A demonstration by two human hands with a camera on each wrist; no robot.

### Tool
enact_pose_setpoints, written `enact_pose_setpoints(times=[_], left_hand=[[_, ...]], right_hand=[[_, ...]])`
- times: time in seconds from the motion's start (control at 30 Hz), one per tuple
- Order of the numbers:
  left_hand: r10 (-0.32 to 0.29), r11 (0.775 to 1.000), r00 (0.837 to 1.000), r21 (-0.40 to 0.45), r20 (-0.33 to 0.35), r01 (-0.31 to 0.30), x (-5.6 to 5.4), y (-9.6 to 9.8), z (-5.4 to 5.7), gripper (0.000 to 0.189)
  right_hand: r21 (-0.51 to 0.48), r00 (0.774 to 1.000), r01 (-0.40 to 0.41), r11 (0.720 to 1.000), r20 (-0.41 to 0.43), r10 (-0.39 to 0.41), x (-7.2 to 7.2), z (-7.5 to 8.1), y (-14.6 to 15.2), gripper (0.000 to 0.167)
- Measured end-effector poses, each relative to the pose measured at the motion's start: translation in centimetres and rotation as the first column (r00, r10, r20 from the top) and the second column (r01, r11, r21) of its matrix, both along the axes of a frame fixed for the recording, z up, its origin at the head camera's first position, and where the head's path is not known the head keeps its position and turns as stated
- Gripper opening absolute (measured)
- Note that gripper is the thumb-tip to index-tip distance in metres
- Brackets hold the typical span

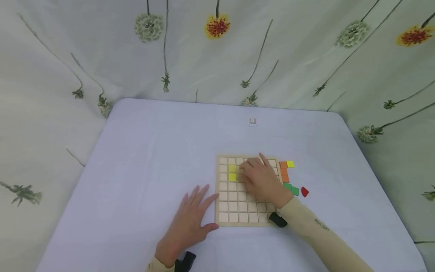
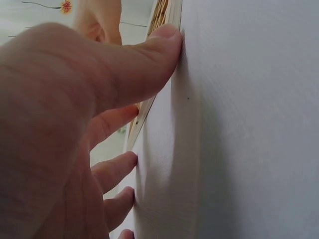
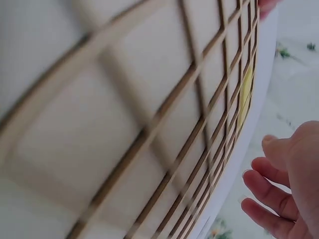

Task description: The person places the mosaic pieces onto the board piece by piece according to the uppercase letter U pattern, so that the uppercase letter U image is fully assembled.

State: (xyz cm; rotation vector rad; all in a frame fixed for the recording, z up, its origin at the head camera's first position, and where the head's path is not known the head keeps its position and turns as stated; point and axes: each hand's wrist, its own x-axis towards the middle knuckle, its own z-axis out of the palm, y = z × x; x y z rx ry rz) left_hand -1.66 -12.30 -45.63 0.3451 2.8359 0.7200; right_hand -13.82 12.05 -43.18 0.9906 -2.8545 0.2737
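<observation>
A wooden grid board (image 1: 233, 206) lies on the table, its squares divided by thin raised strips. Two yellow square tiles, an upper tile (image 1: 232, 168) and a lower tile (image 1: 232, 177), sit in neighbouring cells near its upper left. My right hand (image 1: 263, 181) hovers over the board just right of these tiles, fingers loosely bent. In the right wrist view, nothing shows between its thumb (image 3: 279, 149) and fingers. My left hand (image 1: 190, 219) has its fingers spread, with thumb (image 2: 159, 47) and index finger against the board's left edge. The right hand covers several cells.
By the board's right edge lie orange tiles (image 1: 284, 172), a yellow tile (image 1: 290, 164), green tiles (image 1: 295, 190) and a red curved piece (image 1: 304, 192). A small patterned card (image 1: 253, 121) lies toward the back of the white table (image 1: 153, 151). A flowered cloth (image 1: 190, 49) hangs behind.
</observation>
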Motion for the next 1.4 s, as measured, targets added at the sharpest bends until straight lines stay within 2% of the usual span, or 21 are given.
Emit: enact_pose_setpoints(times=[0.2, 0.37, 0.5, 0.7, 1.17, 1.4], left_hand=[[0.005, 1.000, 1.000, -0.006, -0.027, -0.006, 0.1, 0.1, -0.1, 0.082], [0.004, 1.000, 1.000, -0.003, -0.024, -0.005, 0.1, 0.2, -0.2, 0.081], [0.004, 1.000, 1.000, -0.017, -0.023, -0.004, 0.1, 0.1, -0.2, 0.081], [0.001, 1.000, 1.000, -0.011, -0.026, -0.001, 0.1, 0.1, -0.2, 0.081], [-0.002, 1.000, 0.999, -0.016, -0.037, 0.002, 0.0, 0.1, -0.5, 0.081], [-0.004, 1.000, 0.999, -0.016, -0.039, 0.003, 0.1, 0.1, -0.5, 0.081]], right_hand=[[-0.021, 0.992, 0.113, 0.993, -0.046, -0.114, -1.0, -0.2, 5.4, 0.021], [-0.025, 0.969, 0.247, 0.969, -0.008, -0.247, -1.3, -0.7, 10.1, 0.025], [-0.018, 0.956, 0.292, 0.956, 0.031, -0.292, -1.5, -1.2, 12.1, 0.028], [0.015, 0.943, 0.328, 0.945, 0.060, -0.328, -1.9, -1.7, 13.3, 0.029], [0.049, 0.917, 0.373, 0.926, 0.128, -0.377, -2.5, -1.5, 13.5, 0.029], [0.137, 0.890, 0.414, 0.900, 0.146, -0.432, -2.6, -1.4, 13.3, 0.029]])
